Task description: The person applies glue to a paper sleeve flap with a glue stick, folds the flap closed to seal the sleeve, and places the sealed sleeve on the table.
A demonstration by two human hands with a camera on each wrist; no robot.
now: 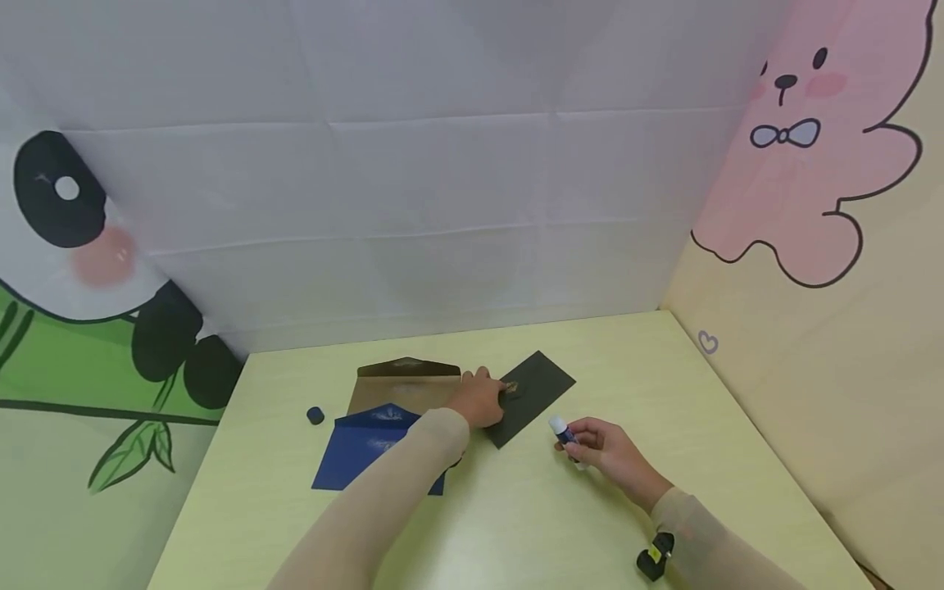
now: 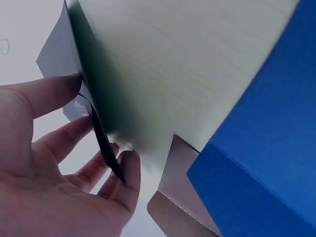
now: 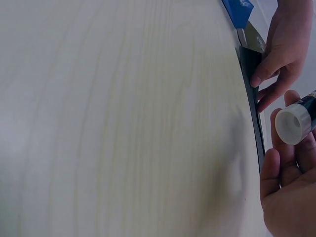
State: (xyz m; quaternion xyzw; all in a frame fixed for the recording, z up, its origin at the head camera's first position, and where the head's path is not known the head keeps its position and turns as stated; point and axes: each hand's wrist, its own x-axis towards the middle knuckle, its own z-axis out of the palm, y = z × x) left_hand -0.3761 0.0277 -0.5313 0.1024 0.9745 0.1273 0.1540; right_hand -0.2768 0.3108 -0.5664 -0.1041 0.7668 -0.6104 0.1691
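A black envelope point(image 1: 542, 383) lies slanted on the table, its far corner pointing away. My left hand point(image 1: 478, 400) is at its near-left side; the left wrist view shows the thumb and fingers point(image 2: 69, 136) pinching it around its flap. Further right, my right hand point(image 1: 608, 455) holds a blue and white glue stick point(image 1: 563, 431) between thumb and fingers, white end tilted up and away. In the right wrist view the round end of the glue stick point(image 3: 292, 124) faces the camera.
Left of the black envelope, a blue envelope point(image 1: 361, 451) overlaps a brown envelope point(image 1: 401, 395); both have flaps raised. A small dark blue cap point(image 1: 315, 415) stands further left on the pale wooden table point(image 1: 516, 524). Fabric walls point(image 1: 457, 188) border the back and sides.
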